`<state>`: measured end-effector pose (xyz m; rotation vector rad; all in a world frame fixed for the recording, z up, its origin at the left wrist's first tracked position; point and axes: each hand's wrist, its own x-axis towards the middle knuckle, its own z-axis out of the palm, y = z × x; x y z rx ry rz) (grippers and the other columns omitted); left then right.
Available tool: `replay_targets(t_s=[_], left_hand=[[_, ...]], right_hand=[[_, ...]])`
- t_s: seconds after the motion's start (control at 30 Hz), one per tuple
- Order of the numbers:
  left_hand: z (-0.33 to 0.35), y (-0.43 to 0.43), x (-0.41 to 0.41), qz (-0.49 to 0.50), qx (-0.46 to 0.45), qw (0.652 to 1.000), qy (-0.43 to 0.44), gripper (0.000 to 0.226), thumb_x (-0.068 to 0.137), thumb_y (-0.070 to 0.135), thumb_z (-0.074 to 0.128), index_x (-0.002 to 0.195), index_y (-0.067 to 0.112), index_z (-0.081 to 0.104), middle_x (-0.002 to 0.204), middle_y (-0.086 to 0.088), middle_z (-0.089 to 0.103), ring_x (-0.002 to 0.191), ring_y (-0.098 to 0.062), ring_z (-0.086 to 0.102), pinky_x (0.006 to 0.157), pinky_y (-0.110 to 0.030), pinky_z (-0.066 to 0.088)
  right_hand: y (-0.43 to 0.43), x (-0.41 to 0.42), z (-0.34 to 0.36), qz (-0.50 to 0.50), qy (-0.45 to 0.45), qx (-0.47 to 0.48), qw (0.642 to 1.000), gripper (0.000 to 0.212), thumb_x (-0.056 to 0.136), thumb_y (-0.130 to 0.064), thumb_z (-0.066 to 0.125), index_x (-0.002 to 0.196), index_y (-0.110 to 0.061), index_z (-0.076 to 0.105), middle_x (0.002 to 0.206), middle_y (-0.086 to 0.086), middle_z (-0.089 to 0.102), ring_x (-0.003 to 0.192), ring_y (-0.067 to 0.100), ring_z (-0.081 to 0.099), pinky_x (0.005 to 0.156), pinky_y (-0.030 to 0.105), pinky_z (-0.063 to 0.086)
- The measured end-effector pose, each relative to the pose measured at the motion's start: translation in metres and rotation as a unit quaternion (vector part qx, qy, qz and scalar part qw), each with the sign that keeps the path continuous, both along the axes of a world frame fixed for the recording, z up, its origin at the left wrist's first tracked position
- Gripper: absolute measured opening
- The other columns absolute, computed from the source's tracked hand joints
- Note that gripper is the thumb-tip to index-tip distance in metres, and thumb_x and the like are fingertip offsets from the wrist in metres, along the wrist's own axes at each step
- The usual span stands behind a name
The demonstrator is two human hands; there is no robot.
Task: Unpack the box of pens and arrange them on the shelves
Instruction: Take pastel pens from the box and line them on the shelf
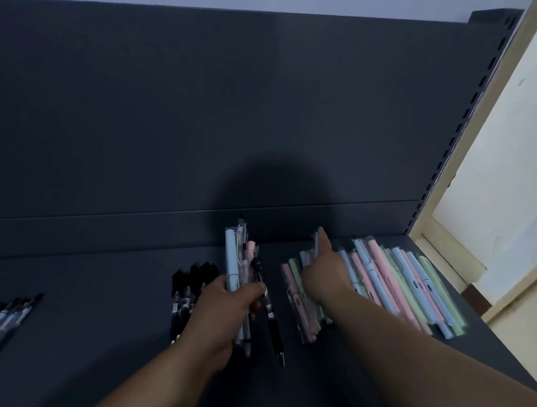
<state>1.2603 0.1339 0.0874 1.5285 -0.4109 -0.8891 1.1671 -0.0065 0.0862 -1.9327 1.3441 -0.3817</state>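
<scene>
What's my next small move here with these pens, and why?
Probably bring the right hand over to the bundle gripped in the left hand and pull out a pastel pen for the pastel pile. The bundle holds several sleeved pens, and the pile to its right matches their colours.

The left hand (231,303) grips a bundle of wrapped pens (233,263); the right hand (324,277) rests on pastel pens (384,275) on the shelf (96,303).
</scene>
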Motion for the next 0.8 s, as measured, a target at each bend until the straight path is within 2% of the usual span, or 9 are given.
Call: replay_targets(t_s=[0.07,0.17,0.3,0.37,0.5,0.6,0.67,0.73,0.8], left_hand=[[-0.002,-0.001,0.001,-0.007,0.004,1.0,-0.002,0.015,0.08,0.014,0.07,0.091,0.01,0.062,0.065,-0.003,0.058,0.061,-0.017,0.052,0.061,-0.032,0.047],[-0.003,-0.001,0.002,-0.011,0.004,1.0,-0.002,0.015,0.08,0.013,0.069,0.093,0.01,0.062,0.066,-0.003,0.058,0.062,-0.017,0.053,0.061,-0.032,0.048],[0.0,-0.003,0.001,-0.015,0.0,1.0,-0.008,0.013,0.081,0.012,0.069,0.093,0.009,0.063,0.067,-0.003,0.059,0.062,-0.014,0.054,0.057,-0.028,0.047],[0.003,-0.002,0.001,-0.02,0.002,1.0,-0.006,0.013,0.082,0.012,0.068,0.093,0.009,0.062,0.067,-0.002,0.059,0.06,-0.013,0.054,0.054,-0.026,0.046],[0.008,-0.002,0.001,-0.031,0.01,0.999,0.024,0.015,0.083,0.013,0.069,0.095,0.01,0.062,0.066,-0.001,0.058,0.056,-0.01,0.053,0.048,-0.021,0.044],[0.009,-0.001,0.0,-0.051,0.015,0.998,0.044,0.014,0.083,0.013,0.069,0.095,0.01,0.062,0.065,0.0,0.059,0.054,-0.009,0.053,0.046,-0.019,0.044],[0.011,0.001,-0.001,-0.065,0.014,0.997,0.049,0.012,0.084,0.012,0.069,0.093,0.011,0.062,0.061,0.002,0.06,0.052,-0.008,0.054,0.046,-0.02,0.045],[0.013,0.002,-0.003,-0.074,0.01,0.996,0.048,0.009,0.084,0.011,0.068,0.09,0.012,0.062,0.057,0.004,0.06,0.051,-0.008,0.053,0.046,-0.022,0.045],[0.014,0.002,-0.005,-0.076,0.007,0.996,0.041,0.008,0.084,0.01,0.068,0.089,0.013,0.062,0.055,0.005,0.06,0.051,-0.008,0.053,0.044,-0.021,0.044]], right_hand=[[0.005,-0.001,0.001,0.03,0.016,-0.023,0.999,0.075,0.092,0.006,0.043,0.155,-0.021,0.012,0.147,0.014,0.035,0.116,0.023,0.052,0.08,0.018,0.041],[0.015,-0.003,0.001,0.071,0.084,-0.068,0.992,0.064,0.091,0.008,0.047,0.149,-0.01,0.029,0.158,0.01,0.015,0.138,0.021,0.035,0.102,0.018,0.033],[0.02,-0.006,-0.004,0.082,0.096,-0.077,0.989,0.068,0.091,0.005,0.052,0.151,-0.007,0.023,0.162,0.005,-0.004,0.146,0.02,0.02,0.115,0.026,0.029],[0.02,-0.011,-0.013,0.085,0.103,-0.082,0.988,0.065,0.093,-0.002,0.052,0.151,-0.005,0.022,0.162,0.004,-0.005,0.149,0.02,0.012,0.117,0.03,0.026],[0.02,-0.019,-0.025,0.145,0.183,-0.152,0.96,0.051,0.098,-0.018,0.046,0.145,-0.001,0.037,0.161,0.012,0.012,0.15,0.025,0.0,0.122,0.032,0.005],[0.024,-0.023,-0.014,0.097,0.041,-0.189,0.976,0.038,0.101,-0.021,0.042,0.135,-0.006,0.052,0.152,0.008,0.034,0.143,0.019,0.025,0.112,0.018,0.015],[0.032,-0.024,-0.001,0.067,-0.065,-0.181,0.979,0.031,0.099,-0.032,0.048,0.115,-0.014,0.067,0.124,0.0,0.059,0.116,0.01,0.051,0.096,0.017,0.035],[0.04,-0.027,0.011,0.069,-0.101,-0.073,0.99,0.036,0.094,-0.045,0.052,0.092,-0.015,0.072,0.089,-0.002,0.069,0.085,0.009,0.063,0.073,0.021,0.047],[0.046,-0.03,0.021,0.08,-0.116,0.049,0.989,0.036,0.09,-0.052,0.056,0.09,-0.019,0.073,0.084,0.005,0.073,0.078,0.015,0.067,0.057,0.016,0.049]])
